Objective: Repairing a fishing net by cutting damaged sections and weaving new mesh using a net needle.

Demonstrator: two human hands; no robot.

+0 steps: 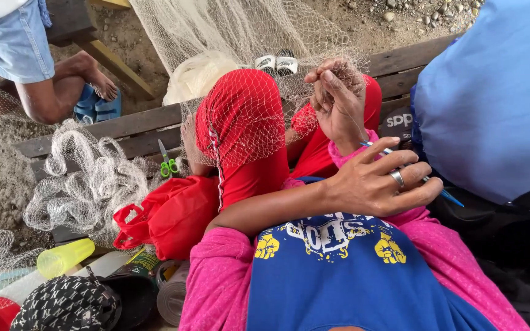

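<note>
A fine pale fishing net (pixel 240 116) lies draped over my raised knee in red trousers (pixel 240 104). My right hand (pixel 338 104) is lifted beyond the knee and pinches net strands between thumb and fingers. My left arm crosses my body. My left hand (pixel 378 184), with a ring on one finger, rests low on my lap and grips a thin blue netting needle (pixel 450 197) that sticks out to the right.
Green-handled scissors (pixel 167 165) lie on the wooden bench (pixel 124 125). A bunched heap of net (pixel 93 184), a red bag (pixel 173 214), a yellow cup (pixel 64 257) and a black patterned cap (pixel 69 304) sit at left. A person in blue (pixel 492 104) is close on the right; another person's legs (pixel 44 92) are top left.
</note>
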